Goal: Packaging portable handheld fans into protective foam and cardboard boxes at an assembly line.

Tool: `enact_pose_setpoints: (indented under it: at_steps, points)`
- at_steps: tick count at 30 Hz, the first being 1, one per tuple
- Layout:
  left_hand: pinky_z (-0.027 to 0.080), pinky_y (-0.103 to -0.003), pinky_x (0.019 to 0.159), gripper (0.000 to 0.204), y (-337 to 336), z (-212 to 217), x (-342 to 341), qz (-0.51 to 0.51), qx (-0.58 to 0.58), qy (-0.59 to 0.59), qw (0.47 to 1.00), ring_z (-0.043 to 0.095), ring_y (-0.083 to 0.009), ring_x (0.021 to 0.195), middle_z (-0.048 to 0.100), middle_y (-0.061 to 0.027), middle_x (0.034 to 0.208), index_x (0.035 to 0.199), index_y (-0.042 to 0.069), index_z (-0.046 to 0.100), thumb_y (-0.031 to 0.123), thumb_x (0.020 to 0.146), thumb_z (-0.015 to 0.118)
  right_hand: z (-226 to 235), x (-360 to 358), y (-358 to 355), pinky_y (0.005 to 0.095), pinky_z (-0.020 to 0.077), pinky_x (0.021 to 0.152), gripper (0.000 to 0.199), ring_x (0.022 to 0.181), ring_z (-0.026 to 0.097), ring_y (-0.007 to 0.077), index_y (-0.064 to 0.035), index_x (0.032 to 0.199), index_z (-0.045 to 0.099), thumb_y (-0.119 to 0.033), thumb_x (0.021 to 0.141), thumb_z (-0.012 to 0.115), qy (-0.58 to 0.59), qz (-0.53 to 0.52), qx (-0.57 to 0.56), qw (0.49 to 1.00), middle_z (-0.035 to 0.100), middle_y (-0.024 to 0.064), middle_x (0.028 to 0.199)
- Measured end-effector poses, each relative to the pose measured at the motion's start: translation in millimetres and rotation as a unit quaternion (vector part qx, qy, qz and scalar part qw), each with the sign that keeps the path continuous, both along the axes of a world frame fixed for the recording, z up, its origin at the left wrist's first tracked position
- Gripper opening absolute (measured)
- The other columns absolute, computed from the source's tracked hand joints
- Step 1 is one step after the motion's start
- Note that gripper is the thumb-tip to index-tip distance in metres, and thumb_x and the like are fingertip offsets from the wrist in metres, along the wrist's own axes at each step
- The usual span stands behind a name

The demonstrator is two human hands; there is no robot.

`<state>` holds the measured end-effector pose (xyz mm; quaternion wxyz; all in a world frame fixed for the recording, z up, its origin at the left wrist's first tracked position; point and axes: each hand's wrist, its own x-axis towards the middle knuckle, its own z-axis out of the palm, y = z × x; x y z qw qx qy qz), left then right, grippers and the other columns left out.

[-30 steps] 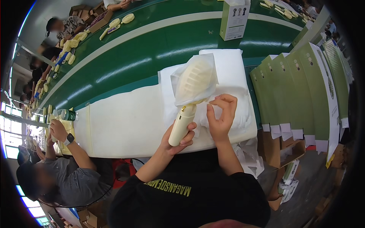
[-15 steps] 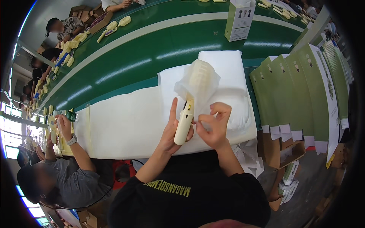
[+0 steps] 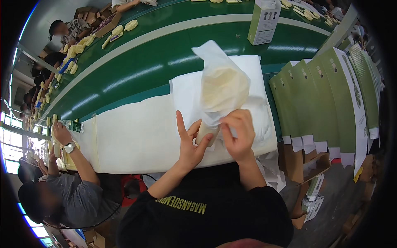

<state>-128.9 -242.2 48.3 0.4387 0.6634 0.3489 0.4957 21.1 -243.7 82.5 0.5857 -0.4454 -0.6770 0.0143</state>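
Observation:
A cream handheld fan point(image 3: 205, 136), its round head wrapped in a translucent white bag point(image 3: 225, 89), is held over the padded table. Its handle points towards me. My left hand point(image 3: 191, 144) is closed round the handle, thumb across it and index finger stretched out. At the lower end of the bag, my right hand point(image 3: 240, 134) pinches the thin plastic beside the handle. The bag's loose upper corner sticks up past the head. Under the fan lie stacks of flat white bags point(image 3: 182, 87), partly hidden by it.
Green folded cartons point(image 3: 306, 107) stand in a row at the right, above an open brown box point(image 3: 308, 167). Beyond the white mat point(image 3: 132, 132) runs a green conveyor point(image 3: 144, 76) with an upright carton point(image 3: 264, 22). A co-worker point(image 3: 76, 194) sits at the left beside cream parts.
The fan has turned so its broad round face shows, and the bag now reaches down over the upper handle. My right hand has closed on the bag's edge.

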Motion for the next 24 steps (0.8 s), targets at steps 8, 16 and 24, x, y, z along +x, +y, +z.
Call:
enact_pose_setpoints:
  at_steps: [8, 16, 24]
  points:
    - [0.046, -0.026, 0.078, 0.042, 12.0, 24.0, -5.9, 0.058, -0.084, -0.072, 0.992, 0.058, -0.0145, 0.087, 0.061, -0.0126, 0.100, 0.124, -0.002, 0.042, 0.004, 0.084, 0.057, -0.8, -3.5, -21.2, 0.0485, 0.0404, 0.091, 0.044, 0.090, 0.055, 0.0253, -0.0172, 0.109, 0.055, -0.009, 0.071, 0.074, -0.142, 0.021, 0.041, 0.989, 0.053, 0.0115, 0.112]
    - [0.043, -0.031, 0.048, 0.006, 27.6, 132.1, 42.9, -0.188, 0.322, 0.021, 0.928, 0.050, -0.0291, 0.050, 0.049, -0.0090, 0.061, 0.070, 0.006, 0.057, 0.005, 0.067, 0.062, 6.5, 6.8, -32.9, 0.0551, 0.0330, 0.100, 0.051, 0.115, 0.043, 0.0248, -0.0227, 0.128, 0.036, -0.030, 0.085, 0.064, 0.262, 0.167, 0.060, 0.948, 0.050, 0.0109, 0.120]
    - [0.046, -0.037, 0.085, 0.037, 51.4, 184.0, 206.4, -0.324, 0.474, -0.186, 0.797, 0.054, -0.0246, 0.103, 0.060, 0.0000, 0.103, 0.101, 0.014, 0.062, 0.005, 0.065, 0.063, 14.6, 58.1, -79.9, 0.0494, 0.0380, 0.099, 0.055, 0.100, 0.054, 0.0233, -0.0091, 0.126, 0.038, -0.028, 0.081, 0.062, 0.467, 0.042, -0.032, 0.883, 0.050, 0.0119, 0.110]
